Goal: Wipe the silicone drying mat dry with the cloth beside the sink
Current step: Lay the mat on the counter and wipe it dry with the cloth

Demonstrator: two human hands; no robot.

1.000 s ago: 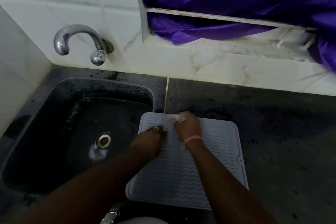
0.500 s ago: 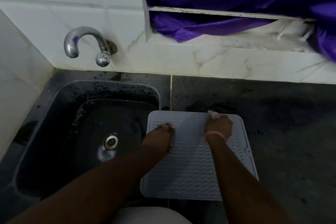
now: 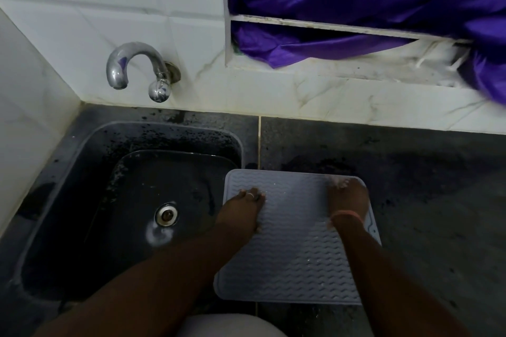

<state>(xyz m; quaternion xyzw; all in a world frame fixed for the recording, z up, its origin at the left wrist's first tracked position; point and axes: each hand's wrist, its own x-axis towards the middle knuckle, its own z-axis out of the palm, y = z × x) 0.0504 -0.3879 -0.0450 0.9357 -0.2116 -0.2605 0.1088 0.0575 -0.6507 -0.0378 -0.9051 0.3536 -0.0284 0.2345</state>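
A pale grey silicone drying mat point(image 3: 295, 243) with a wavy ribbed surface lies on the dark counter, its left edge at the sink's rim. My left hand point(image 3: 242, 209) presses flat on the mat's left side, fingers spread, a ring on one finger. My right hand point(image 3: 347, 197) is at the mat's far right corner, closed over a small pale cloth point(image 3: 338, 182) that shows only as a blurred scrap past the fingertips. A pink band circles the right wrist.
A dark sink point(image 3: 115, 200) with a metal drain point(image 3: 166, 215) lies left of the mat. A chrome tap point(image 3: 137, 68) juts from the white tiled wall. Purple fabric point(image 3: 356, 3) hangs in a recess above the dark counter point(image 3: 424, 186).
My right hand has swept the cloth rightward along the mat's far edge, from near the middle to the far right corner. The left hand has stayed pressing on the mat's left side.
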